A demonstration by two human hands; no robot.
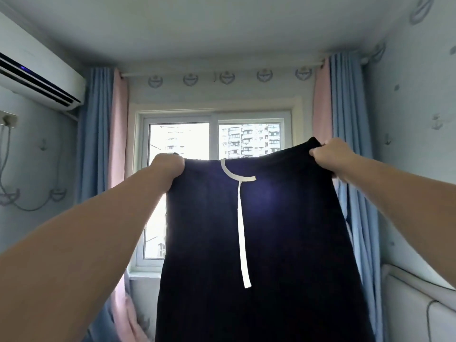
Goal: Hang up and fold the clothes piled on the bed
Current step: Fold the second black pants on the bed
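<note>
The trousers hung in the middle of the frame, held up in front of the window, with the waistband stretched across at mid-height and the legs running off the bottom edge. The left hand gripped the waistband's left corner. Its fingers were curled into the cloth, though most of them were hidden behind the hand. The right hand gripped the right corner a little higher in the frame, with the knuckles bent and a fold of fabric bunched inside the fist. Both hands were closed on the garment and neither was spread wide.

The cloth looked soft and limp. It sagged slightly between the two grips and fell straight below them, with no stiffness of its own. It was probably light, as both arms held it at full reach without visible strain. The dark fabric seemed matte rather than slick, so slipping looked unlikely, and nothing about it looked fragile.

A white drawstring dangled loose down the centre and could have snagged or got tucked into a fold. The waistband corners looked like the best place to hold, being the thickest edge and keeping the legs hanging even. For folding, bringing those two corners together would probably have laid one leg over the other.
</note>
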